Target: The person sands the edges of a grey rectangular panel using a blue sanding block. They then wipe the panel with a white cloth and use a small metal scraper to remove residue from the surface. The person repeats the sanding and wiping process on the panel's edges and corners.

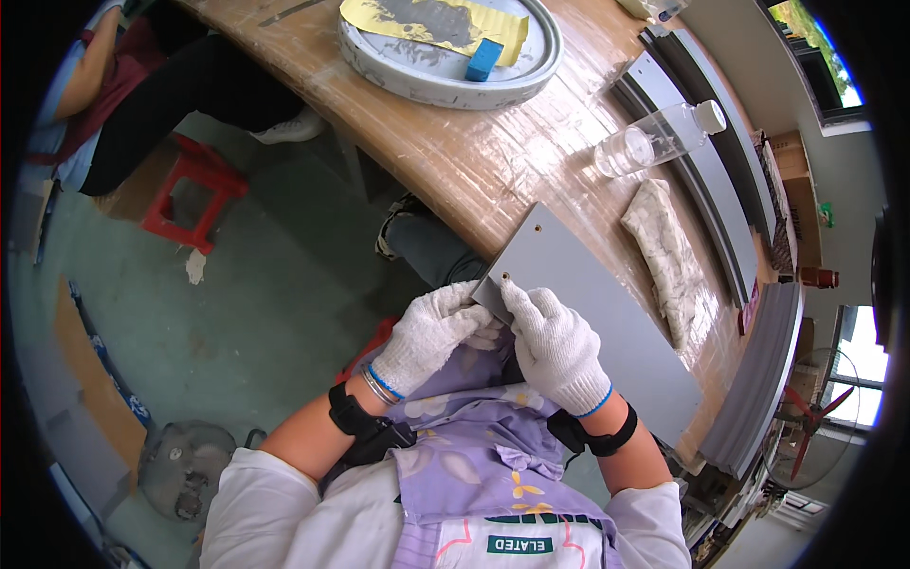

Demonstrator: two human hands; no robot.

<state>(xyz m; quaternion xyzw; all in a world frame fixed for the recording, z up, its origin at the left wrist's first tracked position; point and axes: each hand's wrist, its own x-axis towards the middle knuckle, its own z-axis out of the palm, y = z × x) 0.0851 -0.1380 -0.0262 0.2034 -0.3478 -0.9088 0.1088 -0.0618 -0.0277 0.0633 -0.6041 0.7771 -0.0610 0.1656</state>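
Observation:
A long grey panel lies over the near edge of the table, with two small holes near its far left end. Both of my hands wear white knitted gloves. At the panel's left corner, my left hand is closed on the edge, its fingertips partly out of sight. My right hand is closed at the same edge, with the index fingertip on the top face beside the nearer hole. Whether a small piece is between the fingers is hidden.
Ahead on the plastic-covered table sits a round grey lid bearing yellow sandpaper and a blue block. To the right are a clear bottle, a stained cloth and grey strips. A person sits beyond a red stool.

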